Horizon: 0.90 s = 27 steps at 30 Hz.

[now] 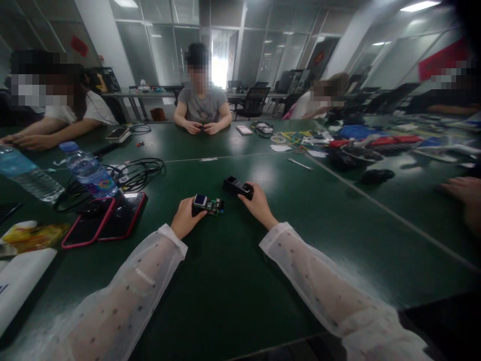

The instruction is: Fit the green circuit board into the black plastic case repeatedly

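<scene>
My left hand [184,216] is closed around one end of a small green circuit board with a screen [209,203], held low above the green table [225,281]. Its screen faces up, and small parts stand at its right end. In my right hand [259,203] is a black plastic housing [237,187] with a rectangular window at its far left end; thumb and fingers grip its right end. The board and the housing are apart, with a narrow gap between them. What lies under the board is hidden by my left fingers.
At left lie two phones with pink-red edges [90,223], water bottles [88,173], black cables [145,170] and a white box [22,286]. A wrench [300,164] lies farther right, near a heap of cables and bags [361,145]. Other people sit around the table, one directly opposite [203,105].
</scene>
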Each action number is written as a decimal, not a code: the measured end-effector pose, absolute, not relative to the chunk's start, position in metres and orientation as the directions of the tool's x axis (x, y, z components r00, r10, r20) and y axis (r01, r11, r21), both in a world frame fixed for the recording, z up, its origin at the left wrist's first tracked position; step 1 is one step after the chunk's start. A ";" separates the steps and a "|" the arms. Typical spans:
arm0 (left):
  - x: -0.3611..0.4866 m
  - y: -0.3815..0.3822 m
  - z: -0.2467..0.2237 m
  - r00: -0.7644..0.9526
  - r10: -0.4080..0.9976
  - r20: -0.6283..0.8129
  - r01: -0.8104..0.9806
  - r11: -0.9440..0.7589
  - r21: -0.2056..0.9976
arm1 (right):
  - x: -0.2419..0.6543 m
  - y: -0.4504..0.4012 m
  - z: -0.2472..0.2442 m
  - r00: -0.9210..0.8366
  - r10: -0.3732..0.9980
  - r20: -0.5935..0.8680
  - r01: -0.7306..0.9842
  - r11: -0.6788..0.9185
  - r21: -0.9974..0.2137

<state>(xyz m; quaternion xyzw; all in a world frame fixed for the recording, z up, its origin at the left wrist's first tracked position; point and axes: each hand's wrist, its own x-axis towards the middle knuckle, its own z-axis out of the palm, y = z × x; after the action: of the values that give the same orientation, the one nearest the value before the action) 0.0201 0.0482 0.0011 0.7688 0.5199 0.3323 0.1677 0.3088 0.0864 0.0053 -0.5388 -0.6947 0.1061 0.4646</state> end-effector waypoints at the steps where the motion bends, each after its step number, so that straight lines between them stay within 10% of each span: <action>1: 0.020 0.048 0.000 0.240 0.913 0.331 0.694 -0.400 0.598 | 0.304 0.083 0.009 0.039 0.843 0.537 0.626 0.398 -0.671; 27: 0.023 0.048 -0.002 0.197 0.911 0.362 0.718 -0.386 0.579 | 0.246 0.038 0.019 -0.340 0.853 0.397 0.484 0.521 -0.703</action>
<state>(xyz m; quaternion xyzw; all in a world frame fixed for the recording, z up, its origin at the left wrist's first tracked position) 0.0232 0.0484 -0.0017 0.7605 0.5355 0.3386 0.1425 0.2464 0.0382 0.0189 -0.4270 -0.7827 0.2395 0.3843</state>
